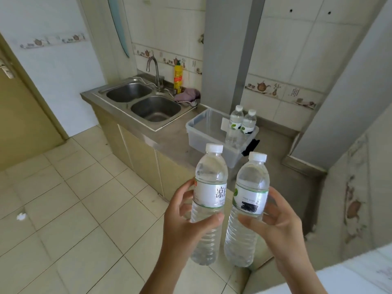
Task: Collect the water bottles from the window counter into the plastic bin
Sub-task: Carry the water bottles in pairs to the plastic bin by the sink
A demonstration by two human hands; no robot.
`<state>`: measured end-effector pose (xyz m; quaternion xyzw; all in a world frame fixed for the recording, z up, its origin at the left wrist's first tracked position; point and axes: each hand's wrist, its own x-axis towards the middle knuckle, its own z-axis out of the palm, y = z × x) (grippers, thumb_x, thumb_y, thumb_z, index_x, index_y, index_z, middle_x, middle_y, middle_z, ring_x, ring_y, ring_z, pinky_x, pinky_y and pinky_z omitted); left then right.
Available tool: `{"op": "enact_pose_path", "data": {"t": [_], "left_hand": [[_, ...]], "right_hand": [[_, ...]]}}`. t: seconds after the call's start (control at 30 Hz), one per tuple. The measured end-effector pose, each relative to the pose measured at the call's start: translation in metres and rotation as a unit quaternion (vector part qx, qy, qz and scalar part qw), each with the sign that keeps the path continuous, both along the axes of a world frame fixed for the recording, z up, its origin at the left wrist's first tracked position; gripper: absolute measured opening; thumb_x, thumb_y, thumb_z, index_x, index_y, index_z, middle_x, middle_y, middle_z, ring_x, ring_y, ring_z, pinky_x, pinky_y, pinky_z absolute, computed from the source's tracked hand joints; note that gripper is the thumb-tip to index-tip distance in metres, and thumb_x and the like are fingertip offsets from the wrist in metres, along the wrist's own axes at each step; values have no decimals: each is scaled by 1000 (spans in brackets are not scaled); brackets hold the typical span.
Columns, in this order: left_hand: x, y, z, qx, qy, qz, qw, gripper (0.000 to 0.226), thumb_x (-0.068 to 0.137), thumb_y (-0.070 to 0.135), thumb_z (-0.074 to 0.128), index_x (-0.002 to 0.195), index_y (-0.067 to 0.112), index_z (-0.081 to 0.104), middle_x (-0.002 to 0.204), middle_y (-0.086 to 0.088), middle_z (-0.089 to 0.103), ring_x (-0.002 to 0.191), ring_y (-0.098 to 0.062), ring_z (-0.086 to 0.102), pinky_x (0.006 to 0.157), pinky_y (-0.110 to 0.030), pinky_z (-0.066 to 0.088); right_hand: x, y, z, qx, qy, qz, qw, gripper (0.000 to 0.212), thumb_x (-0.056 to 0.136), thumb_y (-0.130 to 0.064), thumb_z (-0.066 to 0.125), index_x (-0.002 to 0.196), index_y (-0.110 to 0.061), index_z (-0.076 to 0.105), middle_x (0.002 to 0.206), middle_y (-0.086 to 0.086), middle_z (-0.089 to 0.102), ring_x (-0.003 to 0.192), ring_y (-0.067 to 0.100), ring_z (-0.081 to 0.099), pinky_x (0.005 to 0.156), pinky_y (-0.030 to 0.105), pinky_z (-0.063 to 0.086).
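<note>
We count four water bottles in all, each with a white cap: one bottle (209, 200) in our left hand (186, 221), one bottle (247, 209) in our right hand (275, 223), and two standing upright in the bin, a rear bottle (235, 124) and a front bottle (247, 126) touching it. We see two hands, one clear plastic bin (203, 136) on the worktop (174, 143), one sink (146, 105) with two basins, one tap (156, 71), one yellow bottle (178, 78), one purple cloth (187, 95) and one door (19, 115).

Left hand (186, 217), right hand (277, 221) raised (fingers curled).
</note>
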<state>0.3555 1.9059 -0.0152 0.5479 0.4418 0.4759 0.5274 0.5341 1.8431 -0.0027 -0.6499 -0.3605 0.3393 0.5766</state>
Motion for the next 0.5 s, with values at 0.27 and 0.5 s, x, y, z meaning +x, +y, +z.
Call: {"op": "enact_pose_path", "data": {"t": [0.27,0.5], "left_hand": [[69,114,-3,8,5,-27,1000,79,40,36,92,110,58,62,114,23,69,102,-7,68,82,-28,55],[130,247,-3,24,-10,-90,996,81,44,26,95,110,57,58,115,26,66,101,0,66,78,-21,55]], "right_hand": [[57,102,-2,2,15,-30,999,83,54,-7,91,124,-36,58,100,-3,76,92,20,72,82,47,57],[100,212,-5,10,0,-96,995,91,43,-20,95,122,-41,56,103,-5,74,98,17,70,88,47,55]]}}
